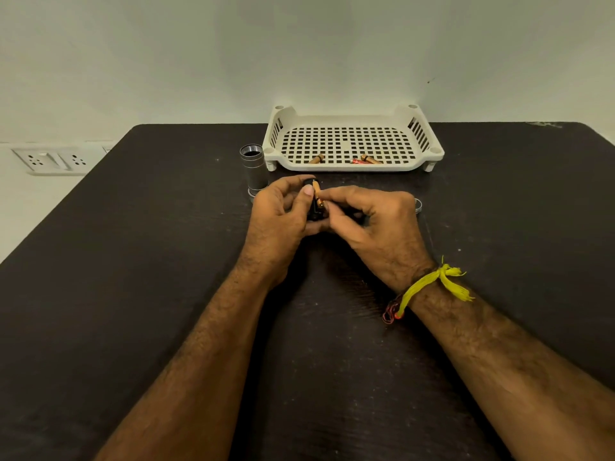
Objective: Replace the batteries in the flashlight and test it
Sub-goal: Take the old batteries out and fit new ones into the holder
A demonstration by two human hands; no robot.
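From the head view, your 2 hands meet just above the middle of the frame, over a dark table (133,294). Your left hand (283,217) curls around a small black battery holder (314,211), thumb lying up along its side. A gold-coloured battery (317,194) sits along the holder's upper right face. Your right hand (369,217) comes in from the right, and its fingertips (327,202) pinch at the lower end of that battery, the other fingers curled under. Whether the battery is fully seated in the holder cannot be told.

Just above and left of your left hand, the silver flashlight body (254,169) stands upright on the table with its threaded open mouth up. Right of your right hand, a small silver ring (418,205) shows, partly hidden behind the knuckles.

Further up the frame, against the wall, a white perforated tray (349,128) rests on the table. Near its front edge lie 3 loose batteries: 1 gold battery (316,159) on the left, a red battery (358,161) and another gold one (371,159) touching it on the right.

A yellow thread (429,284) is tied around your right wrist. At the left edge of the frame, a white wall socket (50,160) sits beside the table.
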